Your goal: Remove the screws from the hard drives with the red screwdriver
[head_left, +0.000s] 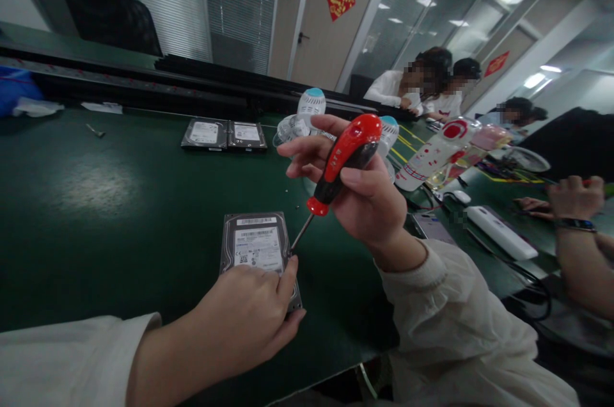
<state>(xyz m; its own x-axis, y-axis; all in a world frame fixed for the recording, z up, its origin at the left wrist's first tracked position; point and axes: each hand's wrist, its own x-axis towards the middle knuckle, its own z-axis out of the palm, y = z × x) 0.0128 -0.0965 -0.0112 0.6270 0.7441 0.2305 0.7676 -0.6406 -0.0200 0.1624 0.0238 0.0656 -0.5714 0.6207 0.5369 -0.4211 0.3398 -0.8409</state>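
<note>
A hard drive (256, 242) with a white label lies on the green table (158, 215). My left hand (252, 311) rests over its lower part, the index finger beside the screwdriver tip and the thumb at the drive's near right corner. Between the thumb and fingers of my right hand (362, 192) is a red and black screwdriver (348, 154), tilted, its shaft pointing down to the drive's right edge. Some fingers of that hand are spread. Whether a screw sits under the tip is hidden.
Two more hard drives (223, 134) lie farther back. Behind my right hand stand white fans with blue caps (313, 103). A white power strip (501, 232) and cables lie to the right, near a co-worker's hand (575, 202). Small screws (297, 207) lie beyond the drive.
</note>
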